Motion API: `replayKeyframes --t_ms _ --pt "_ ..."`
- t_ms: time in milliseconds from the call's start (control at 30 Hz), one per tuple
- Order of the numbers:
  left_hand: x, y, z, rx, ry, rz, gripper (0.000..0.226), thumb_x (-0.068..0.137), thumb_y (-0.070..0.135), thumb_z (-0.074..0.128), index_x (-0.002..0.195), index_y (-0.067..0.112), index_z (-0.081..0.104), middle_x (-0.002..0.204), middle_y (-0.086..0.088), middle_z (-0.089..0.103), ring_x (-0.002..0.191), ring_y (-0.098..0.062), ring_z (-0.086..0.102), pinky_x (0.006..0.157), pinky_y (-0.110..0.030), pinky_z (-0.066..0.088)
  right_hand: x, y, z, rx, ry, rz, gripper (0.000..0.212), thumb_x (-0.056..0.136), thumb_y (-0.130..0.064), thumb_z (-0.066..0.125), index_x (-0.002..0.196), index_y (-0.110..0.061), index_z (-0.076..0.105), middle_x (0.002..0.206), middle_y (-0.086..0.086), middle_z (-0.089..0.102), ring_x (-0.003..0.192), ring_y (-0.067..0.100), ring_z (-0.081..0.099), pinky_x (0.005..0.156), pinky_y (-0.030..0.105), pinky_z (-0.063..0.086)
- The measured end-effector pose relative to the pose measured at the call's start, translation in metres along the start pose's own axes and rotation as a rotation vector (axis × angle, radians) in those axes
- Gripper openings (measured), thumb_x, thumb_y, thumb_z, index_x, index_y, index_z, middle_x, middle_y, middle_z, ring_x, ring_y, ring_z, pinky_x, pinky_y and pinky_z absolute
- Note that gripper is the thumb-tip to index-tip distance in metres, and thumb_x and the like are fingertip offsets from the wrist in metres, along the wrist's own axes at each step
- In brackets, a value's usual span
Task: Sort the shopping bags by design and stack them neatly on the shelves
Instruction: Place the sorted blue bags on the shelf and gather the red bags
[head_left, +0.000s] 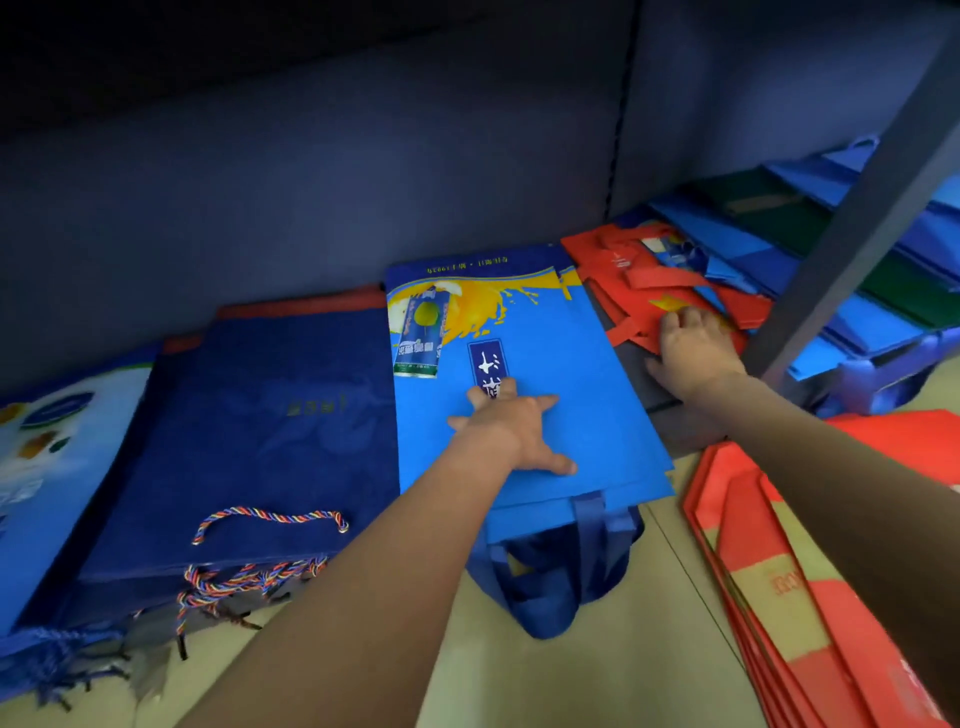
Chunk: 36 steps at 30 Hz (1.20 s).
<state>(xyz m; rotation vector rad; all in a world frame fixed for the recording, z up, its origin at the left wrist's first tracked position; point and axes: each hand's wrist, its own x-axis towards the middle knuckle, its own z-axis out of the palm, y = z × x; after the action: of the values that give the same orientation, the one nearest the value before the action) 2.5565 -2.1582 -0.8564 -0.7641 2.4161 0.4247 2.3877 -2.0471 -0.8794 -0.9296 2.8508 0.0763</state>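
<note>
Left hand (511, 426) flat, fingers spread, I press it on blue bag (524, 374) on shelf | right hand (693, 348) rests on red bags (670, 280) just right of blue bag, whether its fingers grip I cannot tell | navy bags (270, 431) lie left.

The left hand (511, 426) covers the lower characters of the white label on the bright blue bag (524, 395). The right hand's fingertips (680, 317) hide the yellow print on the red bags (670, 283). The pale bag (47, 457) and the floor's red stack (779, 582) are cut off by the frame's edges. The gold lettering on the navy bag (270, 431) is too faint to read.
</note>
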Motion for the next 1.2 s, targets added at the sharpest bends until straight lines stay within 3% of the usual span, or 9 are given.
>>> replayKeyframes --t_ms 167,267,400,567,800,1033,1133,1200 --pt "0.003 -0.001 -0.001 -0.004 -0.013 -0.002 0.091 0.075 0.060 0.067 0.146 0.048 0.012 0.157 0.000 -0.002 0.138 -0.040 0.006 0.104 -0.061 0.031 0.014 -0.001 -0.021 -0.155 -0.015 -0.100 0.033 0.094 -0.005 0.044 0.126 -0.002 0.050 0.128 0.019 0.053 0.117 0.037 0.053 0.087 0.040 0.045" --pt "0.005 -0.002 -0.001 -0.007 -0.020 0.001 0.091 0.075 0.059 0.068 0.146 0.048 0.012 0.157 -0.001 -0.002 0.139 -0.040 0.005 0.104 -0.060 0.030 0.012 0.000 -0.026 -0.233 0.031 -0.191 0.033 0.094 -0.001 0.037 0.122 -0.003 0.055 0.124 0.020 0.057 0.114 0.037 0.055 0.086 0.040 0.046" --pt "0.006 -0.003 0.000 -0.009 -0.014 0.004 0.092 0.075 0.059 0.068 0.146 0.048 0.011 0.157 -0.001 -0.002 0.138 -0.041 0.005 0.104 -0.061 0.030 0.008 0.001 -0.045 -0.248 0.098 -0.215 0.032 0.093 0.000 0.040 0.120 0.000 0.056 0.122 0.022 0.057 0.112 0.039 0.055 0.085 0.041 0.045" --pt "0.004 -0.005 0.002 -0.013 -0.010 0.019 0.091 0.076 0.060 0.066 0.146 0.048 0.009 0.157 0.000 -0.006 0.140 -0.041 0.002 0.106 -0.063 0.025 0.006 0.012 -0.086 -0.086 0.276 -0.132 0.030 0.090 -0.008 0.052 0.112 0.011 0.057 0.110 0.034 0.057 0.102 0.050 0.056 0.083 0.048 0.047" --pt "0.002 -0.011 0.001 -0.017 -0.019 0.056 0.088 0.078 0.057 0.065 0.147 0.047 0.011 0.158 0.001 -0.009 0.141 -0.042 0.000 0.108 -0.061 0.024 -0.017 -0.002 -0.131 -0.088 0.459 -0.168 0.026 0.090 -0.011 0.053 0.104 0.009 0.059 0.100 0.035 0.058 0.094 0.051 0.057 0.075 0.050 0.047" --pt "0.003 -0.021 0.001 -0.065 0.056 0.109 0.068 0.087 0.043 0.057 0.146 0.042 0.023 0.159 0.001 -0.003 0.138 -0.041 0.005 0.105 -0.049 0.035 -0.048 0.004 -0.168 -0.103 0.576 -0.148 0.024 0.088 -0.008 0.050 0.101 0.009 0.059 0.096 0.038 0.057 0.091 0.052 0.056 0.075 0.050 0.045" --pt "0.006 -0.028 0.006 -0.013 0.040 0.086 0.068 0.088 0.045 0.054 0.147 0.042 0.020 0.159 -0.003 0.000 0.142 -0.040 0.001 0.111 -0.056 0.020 -0.068 0.004 -0.182 -0.022 0.763 -0.173 0.026 0.086 -0.016 0.042 0.086 0.005 0.056 0.086 0.037 0.057 0.081 0.052 0.056 0.069 0.050 0.044" --pt "0.007 -0.029 0.009 -0.120 0.096 0.110 0.065 0.085 0.049 0.054 0.145 0.037 0.032 0.156 -0.006 0.016 0.142 -0.036 0.014 0.113 -0.050 0.022 -0.085 -0.004 -0.183 -0.084 0.756 -0.292 0.028 0.087 -0.020 0.037 0.088 0.001 0.056 0.083 0.034 0.060 0.079 0.050 0.058 0.067 0.049 0.044"
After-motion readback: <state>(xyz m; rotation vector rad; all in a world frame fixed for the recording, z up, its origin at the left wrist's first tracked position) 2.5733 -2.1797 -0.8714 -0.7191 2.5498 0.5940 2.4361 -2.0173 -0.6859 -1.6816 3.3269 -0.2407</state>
